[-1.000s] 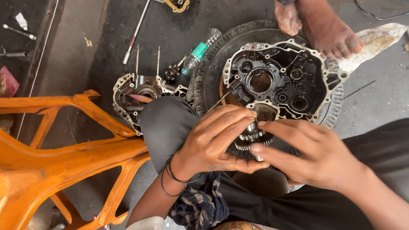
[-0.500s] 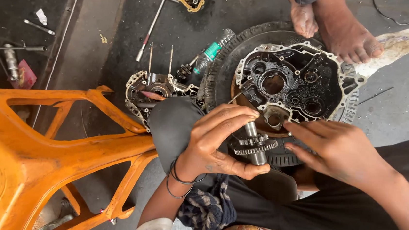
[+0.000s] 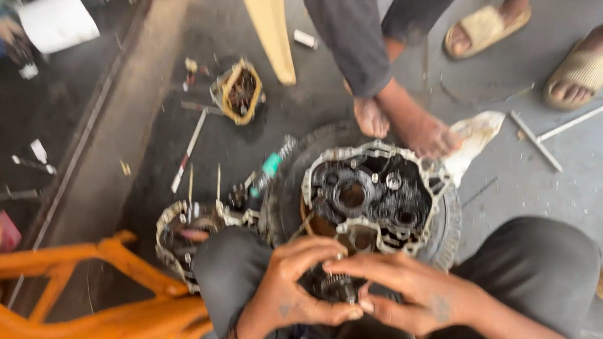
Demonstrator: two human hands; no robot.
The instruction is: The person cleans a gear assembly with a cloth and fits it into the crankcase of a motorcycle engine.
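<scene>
Both of my hands close around a small greasy gear cluster on a shaft [image 3: 339, 287], held just above my lap. My left hand [image 3: 296, 284] wraps it from the left, fingers curled over the top. My right hand [image 3: 414, 293] covers it from the right, fingertips meeting the left hand's. Most of the gear part is hidden by my fingers. Just beyond my hands an open engine crankcase half [image 3: 371, 189], dark and oily inside, rests on a tyre [image 3: 447, 231] on the floor.
A second casing half [image 3: 182, 228] lies left of my knee. An orange plastic stool [image 3: 91, 296] fills the lower left. Another person's bare foot [image 3: 405, 124] stands behind the crankcase, sandalled feet [image 3: 485, 26] farther back. A screwdriver [image 3: 269, 167], a T-handle wrench [image 3: 188, 146] and rods lie scattered.
The view has tilted up and blurred, showing more floor and other people's feet. My hands have closed more tightly over the gear shaft, which was more exposed and upright half a second ago.
</scene>
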